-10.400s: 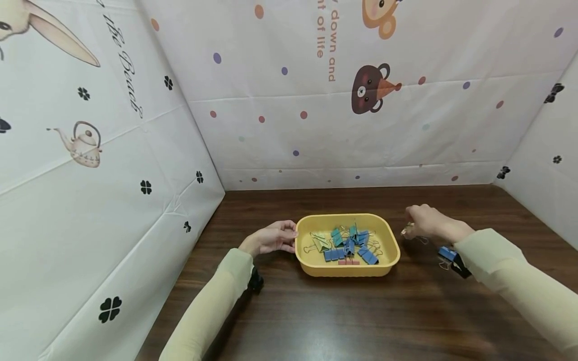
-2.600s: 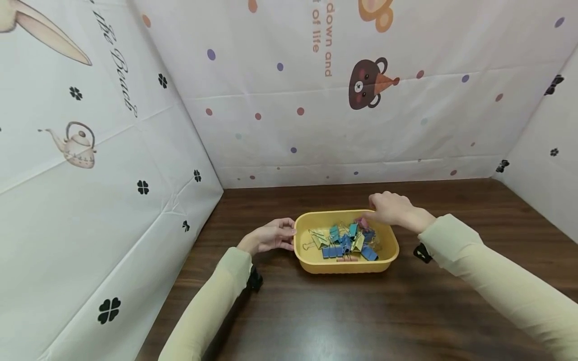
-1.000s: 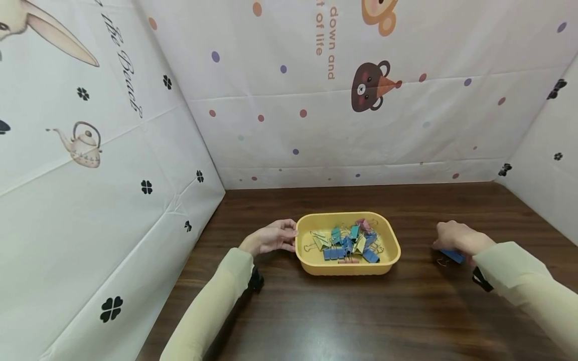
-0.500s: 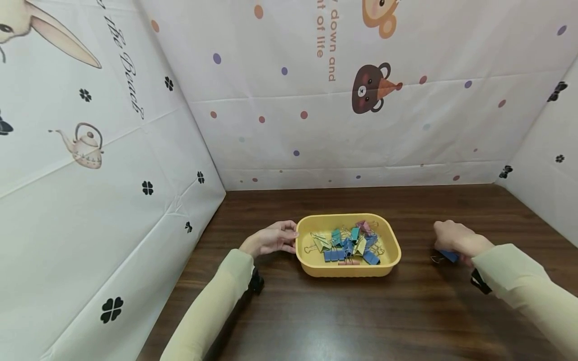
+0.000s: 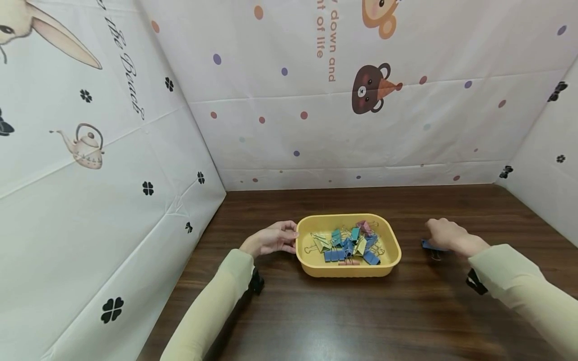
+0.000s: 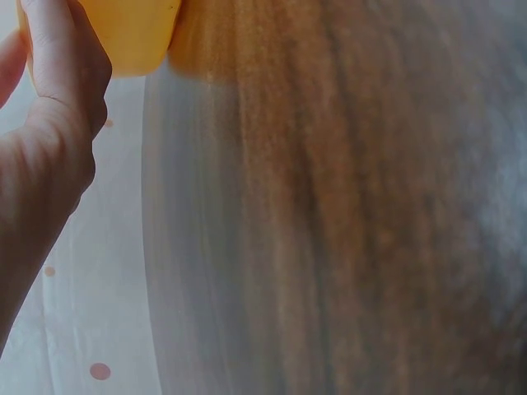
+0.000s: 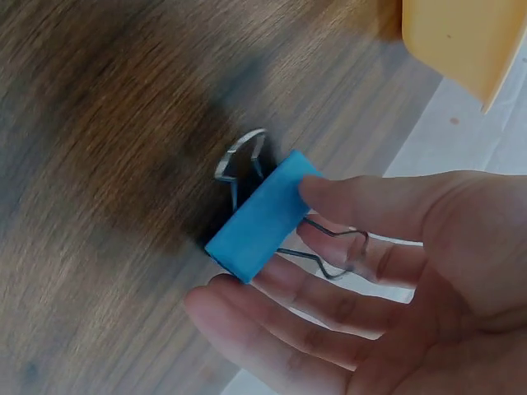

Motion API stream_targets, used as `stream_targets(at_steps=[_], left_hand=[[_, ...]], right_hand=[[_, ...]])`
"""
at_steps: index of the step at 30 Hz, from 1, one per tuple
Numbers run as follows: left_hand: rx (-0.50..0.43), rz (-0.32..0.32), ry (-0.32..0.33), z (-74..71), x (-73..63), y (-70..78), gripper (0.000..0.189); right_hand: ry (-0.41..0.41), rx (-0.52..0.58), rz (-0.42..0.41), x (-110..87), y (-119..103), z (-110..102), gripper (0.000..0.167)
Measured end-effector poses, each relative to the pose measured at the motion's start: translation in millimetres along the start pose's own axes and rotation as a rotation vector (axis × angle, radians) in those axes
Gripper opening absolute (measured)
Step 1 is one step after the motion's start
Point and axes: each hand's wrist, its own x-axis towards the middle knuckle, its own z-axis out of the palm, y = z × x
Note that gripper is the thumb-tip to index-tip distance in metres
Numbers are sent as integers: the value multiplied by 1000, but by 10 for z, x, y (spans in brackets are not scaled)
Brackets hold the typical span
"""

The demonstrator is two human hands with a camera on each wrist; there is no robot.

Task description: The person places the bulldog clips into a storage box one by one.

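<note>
My left hand [image 5: 270,239] holds the left end of a yellow plastic tray [image 5: 347,271], thumb and fingers at its rim. The left wrist view shows that hand [image 6: 62,90] against the tray wall [image 6: 132,37]. Blue, teal, yellow and pink binder clips [image 5: 334,255] lie heaped inside. Right of the tray, my right hand [image 5: 453,238] pinches a blue binder clip [image 7: 263,216] close over the table. In the right wrist view the thumb presses one end of its body, fingers beneath; one wire handle points toward the palm, the other away.
A dark brown wooden table [image 5: 343,316] carries everything. White printed sheets stand as a back wall [image 5: 253,145], a left wall [image 5: 113,215] and a right wall [image 5: 551,200]. A dark band [image 5: 476,282] sits at the right wrist.
Since the earliest frame, a yellow and a pink clip have joined the tray. After being over the tray, my right hand went right to the blue clip and now shifts left with it.
</note>
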Motion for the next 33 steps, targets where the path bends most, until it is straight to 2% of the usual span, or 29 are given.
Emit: stream_targets(at_steps=[4, 11, 16, 26, 33], left_hand=[[2, 0, 1, -6, 0, -5, 10], [5, -1, -3, -10, -1, -3, 10], [2, -9, 5, -6, 0, 6, 9], [6, -15, 18, -6, 26, 10, 13], [2, -19, 16, -14, 13, 7, 10]], right_hand=[[-1, 29, 10, -2, -37, 3, 47], [15, 25, 47, 9, -100, 30, 31], [39, 20, 45, 25, -100, 51, 27], [67, 28, 28, 87, -106, 84, 30], [111, 23, 8, 136, -182, -59, 36]])
